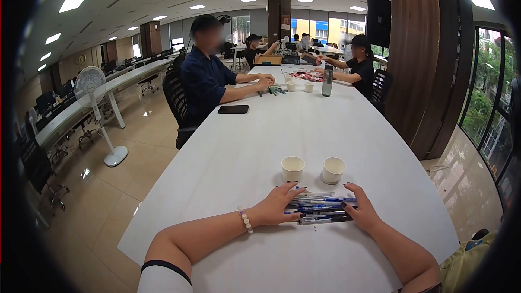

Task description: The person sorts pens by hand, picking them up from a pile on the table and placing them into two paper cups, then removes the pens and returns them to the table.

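A loose pile of pens (pixel 321 206), mostly clear and blue, lies crosswise on the white table in front of me. My left hand (pixel 275 205) rests at the pile's left end, thumb and fingers spread apart around the pen tips. At the opposite end, my right hand (pixel 363 209) is also spread, its thumb touching the pens and its index finger behind them. Just beyond the pile stand two white paper cups, a left cup (pixel 293 169) and a right cup (pixel 333 170). Both are upright, and no contents show in them.
A black phone (pixel 233 109) lies near the left edge of the long table (pixel 282 135). Farther off are a dark bottle (pixel 327 80), two more cups and red packets (pixel 306 75). A person (pixel 209 76) at left handles green pens; others sit farther away. A fan (pixel 95 97) stands left.
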`<state>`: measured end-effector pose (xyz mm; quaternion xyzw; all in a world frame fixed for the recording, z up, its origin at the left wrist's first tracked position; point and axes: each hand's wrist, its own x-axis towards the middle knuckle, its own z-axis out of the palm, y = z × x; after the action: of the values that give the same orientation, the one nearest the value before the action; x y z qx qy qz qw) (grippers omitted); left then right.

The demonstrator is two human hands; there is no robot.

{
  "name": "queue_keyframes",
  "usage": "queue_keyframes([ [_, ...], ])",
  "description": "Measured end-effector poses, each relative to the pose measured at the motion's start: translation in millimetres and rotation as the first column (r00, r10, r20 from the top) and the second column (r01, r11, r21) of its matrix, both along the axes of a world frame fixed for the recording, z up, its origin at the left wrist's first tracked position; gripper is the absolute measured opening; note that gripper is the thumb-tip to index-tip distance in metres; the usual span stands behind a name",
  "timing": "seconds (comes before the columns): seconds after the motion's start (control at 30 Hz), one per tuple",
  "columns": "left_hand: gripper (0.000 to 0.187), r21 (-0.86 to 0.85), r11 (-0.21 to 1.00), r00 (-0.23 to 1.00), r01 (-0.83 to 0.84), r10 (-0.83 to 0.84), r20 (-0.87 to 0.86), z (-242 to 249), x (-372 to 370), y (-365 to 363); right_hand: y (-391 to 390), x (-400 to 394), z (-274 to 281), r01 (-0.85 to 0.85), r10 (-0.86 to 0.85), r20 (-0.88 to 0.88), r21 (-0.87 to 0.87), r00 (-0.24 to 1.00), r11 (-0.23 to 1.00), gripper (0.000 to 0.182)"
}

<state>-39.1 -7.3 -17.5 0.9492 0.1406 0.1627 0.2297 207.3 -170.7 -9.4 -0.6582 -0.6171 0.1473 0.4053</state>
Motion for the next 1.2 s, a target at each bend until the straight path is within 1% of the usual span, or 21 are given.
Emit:
queue_keyframes([
  [0.03,0.076,0.006,1.0,1.0,0.002,-0.002,-0.017,4,0,-1,1,0,2,-0.003,0.003,0.003,0.003,1.0,1.0,0.058],
  [0.1,0.076,0.006,1.0,0.999,0.003,-0.002,-0.038,5,-1,-3,0,0,3,-0.047,0.044,-0.076,-0.038,0.996,0.998,0.058],
  [0.13,0.076,0.027,1.0,0.999,0.01,-0.009,-0.039,3,0,-2,-1,0,4,-0.05,0.047,-0.077,-0.039,0.996,0.998,0.058],
  [0.17,0.076,0.048,0.999,0.999,0.016,-0.014,-0.039,2,1,-1,-1,-1,6,-0.087,0.084,-0.078,-0.04,0.993,0.995,0.058],
  [0.23,0.076,0.034,0.999,0.999,0.005,-0.003,-0.051,2,1,-1,-2,-1,3,-0.128,0.124,-0.084,-0.048,0.989,0.991,0.058],
  [0.3,0.077,0.029,1.0,0.998,-0.007,0.008,-0.058,2,1,-1,-1,1,1,-0.213,0.213,0.022,-0.014,0.977,0.977,0.063],
  [0.33,0.076,0.032,0.999,0.998,0.004,-0.003,-0.056,2,1,0,1,1,3,-0.215,0.215,0.027,-0.009,0.976,0.977,0.063],
  [0.4,0.076,0.027,1.0,0.998,0.013,-0.012,-0.059,1,1,-1,-3,-4,5,-0.222,0.233,0.17,-0.081,0.957,0.972,0.07],
  [0.43,0.075,0.026,0.999,0.999,0.02,-0.019,-0.043,2,1,-1,-4,-8,9,-0.228,0.247,0.205,-0.114,0.947,0.967,0.074],
  [0.47,0.074,0.025,0.999,0.999,0.026,-0.025,-0.026,2,0,-1,-4,-9,10,-0.23,0.25,0.204,-0.118,0.946,0.966,0.074],
  [0.53,0.074,0.029,0.999,0.999,0.026,-0.025,-0.028,2,0,-2,-5,-11,11,-0.246,0.289,0.337,-0.164,0.896,0.955,0.076],
  [0.63,0.074,0.044,0.999,0.999,0.029,-0.028,-0.025,0,0,-1,-5,-11,12,-0.248,0.296,0.376,-0.171,0.878,0.954,0.077],
  [0.97,0.075,0.08,0.996,0.999,0.046,-0.045,-0.011,-4,1,1,-5,-11,13,-0.237,0.284,0.407,-0.162,0.868,0.958,0.077],
  [1.2,0.076,0.053,0.998,0.999,0.042,-0.041,-0.026,-2,1,0,-7,-12,13,-0.225,0.279,0.438,-0.17,0.855,0.959,0.078],
])
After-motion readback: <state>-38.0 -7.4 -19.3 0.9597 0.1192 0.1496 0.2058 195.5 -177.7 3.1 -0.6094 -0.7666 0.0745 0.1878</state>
